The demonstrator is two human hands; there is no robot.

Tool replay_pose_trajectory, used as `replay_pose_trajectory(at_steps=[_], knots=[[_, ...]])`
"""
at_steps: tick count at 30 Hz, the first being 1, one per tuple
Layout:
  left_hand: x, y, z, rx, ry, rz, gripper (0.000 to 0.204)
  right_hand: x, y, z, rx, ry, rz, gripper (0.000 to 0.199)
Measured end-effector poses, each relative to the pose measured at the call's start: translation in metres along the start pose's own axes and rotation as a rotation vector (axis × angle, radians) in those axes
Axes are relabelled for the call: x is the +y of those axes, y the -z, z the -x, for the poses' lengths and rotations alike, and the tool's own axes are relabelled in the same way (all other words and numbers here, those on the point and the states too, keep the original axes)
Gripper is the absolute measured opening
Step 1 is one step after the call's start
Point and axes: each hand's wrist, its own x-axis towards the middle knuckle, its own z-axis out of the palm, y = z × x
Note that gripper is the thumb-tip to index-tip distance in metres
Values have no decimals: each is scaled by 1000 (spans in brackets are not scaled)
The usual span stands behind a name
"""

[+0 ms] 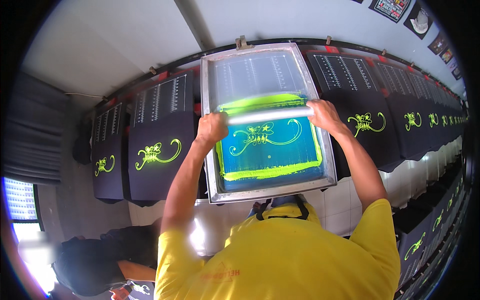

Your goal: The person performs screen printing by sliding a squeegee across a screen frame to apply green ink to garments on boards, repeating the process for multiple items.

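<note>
Both fists grip a squeegee with a pale, bar-like handle, blurred by motion. My left hand is closed round its left end, my right hand round its right end. Beneath it lies a screen printing frame with a metal rim. The blue-green stencil in its mesh bears a curling, winged line design in yellow-green. Bright yellow-green ink forms a band along the near side, and more ink lies just beyond the squeegee. The squeegee's blade is hidden.
Black shirts with yellow-green prints lie on boards to the left and right. A metal clip stands on the rail at the frame's far end. Another person in dark clothes holds an orange tool at lower left.
</note>
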Motion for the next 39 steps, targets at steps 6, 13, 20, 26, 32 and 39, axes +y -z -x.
replay_pose_trajectory(at_steps=[6, 13, 20, 26, 32, 39], knots=[[47, 19, 107, 128, -48, 123, 19, -34, 2, 106, 80, 87, 6, 28], [83, -18, 207, 143, -21, 122, 43, -69, -30, 201, 164, 95, -8, 35], [99, -43, 241, 77, 8, 74, 57, -73, -39, 233, -45, 44, -25, 66], [107, -25, 241, -83, 57, 158, 66, -70, -34, 237, -80, 41, -183, 73], [67, -15, 230, 213, 289, 419, 52, -41, -42, 221, 323, -264, -307, 37], [11, -67, 220, 217, 697, 386, 26, -4, -85, 200, 305, -665, -470, 31]])
